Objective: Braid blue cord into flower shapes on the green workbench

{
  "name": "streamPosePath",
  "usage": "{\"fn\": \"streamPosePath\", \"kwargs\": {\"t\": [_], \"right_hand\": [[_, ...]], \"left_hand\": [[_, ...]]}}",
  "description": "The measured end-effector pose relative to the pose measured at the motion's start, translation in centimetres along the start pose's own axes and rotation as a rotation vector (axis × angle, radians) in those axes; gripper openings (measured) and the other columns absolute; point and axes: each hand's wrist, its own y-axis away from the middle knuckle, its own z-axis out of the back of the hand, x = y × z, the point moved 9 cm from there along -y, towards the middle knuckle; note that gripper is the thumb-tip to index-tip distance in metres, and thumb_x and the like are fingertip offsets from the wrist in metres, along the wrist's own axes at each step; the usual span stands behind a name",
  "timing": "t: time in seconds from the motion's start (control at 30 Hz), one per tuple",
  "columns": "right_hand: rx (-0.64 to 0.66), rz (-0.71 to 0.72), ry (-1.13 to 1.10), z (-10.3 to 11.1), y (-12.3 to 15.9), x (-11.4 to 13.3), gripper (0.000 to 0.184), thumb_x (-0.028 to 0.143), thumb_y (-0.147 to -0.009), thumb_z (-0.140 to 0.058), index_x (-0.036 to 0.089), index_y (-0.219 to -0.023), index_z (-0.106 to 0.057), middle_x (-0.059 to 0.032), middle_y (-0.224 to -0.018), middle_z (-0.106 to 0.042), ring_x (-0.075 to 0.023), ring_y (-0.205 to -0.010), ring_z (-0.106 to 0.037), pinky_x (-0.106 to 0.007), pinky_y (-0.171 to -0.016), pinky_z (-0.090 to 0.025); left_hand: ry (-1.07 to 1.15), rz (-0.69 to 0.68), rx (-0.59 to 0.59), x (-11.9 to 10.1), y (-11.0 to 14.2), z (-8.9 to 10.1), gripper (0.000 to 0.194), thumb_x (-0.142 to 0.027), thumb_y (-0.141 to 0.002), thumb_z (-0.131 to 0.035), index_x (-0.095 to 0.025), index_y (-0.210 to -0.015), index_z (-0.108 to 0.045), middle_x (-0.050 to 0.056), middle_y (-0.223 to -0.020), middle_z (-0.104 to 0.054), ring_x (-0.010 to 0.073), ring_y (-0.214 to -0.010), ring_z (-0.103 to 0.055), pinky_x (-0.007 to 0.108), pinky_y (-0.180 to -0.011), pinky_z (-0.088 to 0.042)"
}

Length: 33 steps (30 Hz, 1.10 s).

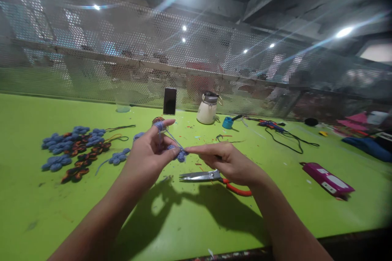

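Observation:
My left hand [147, 151] pinches a small blue crochet piece [181, 156] between thumb and fingers, above the green table. Blue yarn [173, 136] is wrapped round its raised index finger and runs down to the piece. From the right, my right hand [231, 162] meets the piece with its index fingertip stretched out. Its other fingers are curled, and whatever they hold is hidden. Below the right hand lie scissors [200, 176] with red handles, blades pointing left. Left of my left hand sits a blue crochet flower [119, 156] with a loose yarn tail.
More blue crochet flowers [56, 162] and dark orange-black ones [76, 174] lie at left. Along the back stand a clear cup [123, 104], a phone [170, 101], a white jar [206, 111] and a blue container [227, 122]. A magenta device [327, 179] and dark cord [295, 147] lie at right.

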Motion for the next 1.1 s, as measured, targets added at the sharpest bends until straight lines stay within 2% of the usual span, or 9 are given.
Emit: {"fn": "streamPosePath", "kwargs": {"t": [0.13, 0.27, 0.4, 0.53, 0.63, 0.77, 0.9, 1.0, 1.1], "right_hand": [[-0.022, -0.026, 0.010, -0.1, 0.0, -0.2, 0.039, 0.012, -0.084, -0.044, 0.021, -0.118, -0.061, 0.0027, -0.061, -0.044, -0.0086, -0.055, -0.032, -0.022, -0.053, -0.028], [-0.037, -0.070, -0.019, -0.3, 0.0, -0.7, 0.044, 0.007, -0.080, -0.045, 0.023, -0.118, -0.061, 0.0038, -0.059, -0.037, -0.0087, -0.054, -0.029, -0.022, -0.051, -0.025], [-0.043, -0.115, -0.072, -0.5, -0.1, -1.1, 0.049, 0.003, -0.077, -0.043, 0.023, -0.118, -0.060, 0.0042, -0.060, -0.032, -0.0089, -0.055, -0.028, -0.023, -0.053, -0.026], [-0.072, -0.149, -0.132, -0.8, -0.1, -1.5, 0.054, 0.001, -0.075, -0.040, 0.024, -0.120, -0.060, 0.0046, -0.059, -0.030, -0.0088, -0.054, -0.026, -0.023, -0.052, -0.025], [-0.101, -0.177, -0.193, -1.1, -0.2, -1.9, 0.048, 0.003, -0.077, -0.043, 0.023, -0.117, -0.061, 0.0044, -0.058, -0.030, -0.0085, -0.053, -0.025, -0.022, -0.050, -0.023], [-0.161, -0.216, -0.266, -1.5, -0.2, -2.6, 0.042, 0.007, -0.078, -0.047, 0.021, -0.114, -0.064, 0.0038, -0.056, -0.035, -0.0080, -0.051, -0.027, -0.021, -0.047, -0.023], [-0.253, -0.271, -0.440, -1.9, -0.3, -3.2, 0.036, 0.013, -0.078, -0.052, 0.018, -0.111, -0.065, 0.0059, -0.049, -0.035, -0.0065, -0.045, -0.026, -0.021, -0.042, -0.020], [-0.309, -0.321, -0.705, -2.9, -0.4, -3.7, 0.035, 0.022, -0.077, -0.058, 0.015, -0.111, -0.064, 0.0072, -0.046, -0.039, -0.0044, -0.039, -0.026, -0.020, -0.038, -0.018], [-0.349, -0.318, -0.919, -3.8, -0.6, -3.7, 0.038, 0.030, -0.076, -0.063, 0.016, -0.111, -0.063, 0.0057, -0.050, -0.047, -0.0032, -0.036, -0.030, -0.018, -0.036, -0.018]], "left_hand": [[-0.166, -0.097, -0.014, -1.0, 0.5, -0.1, 0.062, -0.016, -0.069, -0.066, -0.018, -0.128, -0.047, 0.002, -0.072, -0.061, 0.0152, -0.064, -0.054, 0.027, -0.059, -0.041], [-0.450, -0.313, -0.028, -2.6, 1.3, -0.7, 0.059, -0.013, -0.073, -0.060, -0.021, -0.130, -0.046, 0.001, -0.073, -0.061, 0.0148, -0.064, -0.051, 0.028, -0.064, -0.039], [-0.597, -0.467, -0.035, -3.3, 2.0, -1.3, 0.056, -0.011, -0.076, -0.055, -0.022, -0.130, -0.046, 0.001, -0.075, -0.061, 0.0155, -0.067, -0.052, 0.027, -0.068, -0.038], [-0.715, -0.544, -0.045, -3.1, 2.2, -1.7, 0.054, -0.011, -0.077, -0.053, -0.022, -0.130, -0.046, 0.004, -0.080, -0.063, 0.0179, -0.072, -0.053, 0.029, -0.072, -0.039], [-0.817, -0.601, -0.042, -2.7, 2.4, -2.2, 0.056, -0.011, -0.078, -0.050, -0.021, -0.133, -0.042, 0.007, -0.088, -0.064, 0.0197, -0.074, -0.054, 0.032, -0.073, -0.039], [-0.881, -0.639, -0.062, -2.3, 2.7, -2.5, 0.058, -0.010, -0.078, -0.050, -0.021, -0.134, -0.041, 0.008, -0.086, -0.064, 0.0216, -0.075, -0.054, 0.033, -0.071, -0.038], [-0.807, -0.612, -0.113, -2.5, 2.9, -2.2, 0.057, -0.010, -0.076, -0.053, -0.023, -0.132, -0.045, 0.007, -0.084, -0.064, 0.0209, -0.072, -0.053, 0.033, -0.072, -0.038], [-0.534, -0.487, -0.189, -2.7, 2.6, -1.2, 0.053, -0.011, -0.070, -0.062, -0.024, -0.121, -0.057, 0.004, -0.078, -0.064, 0.0184, -0.067, -0.052, 0.031, -0.072, -0.040], [-0.194, -0.276, -0.254, -1.7, 1.6, 0.3, 0.065, -0.011, -0.065, -0.068, -0.024, -0.126, -0.050, 0.000, -0.072, -0.061, 0.0162, -0.067, -0.053, 0.028, -0.071, -0.042]]}}
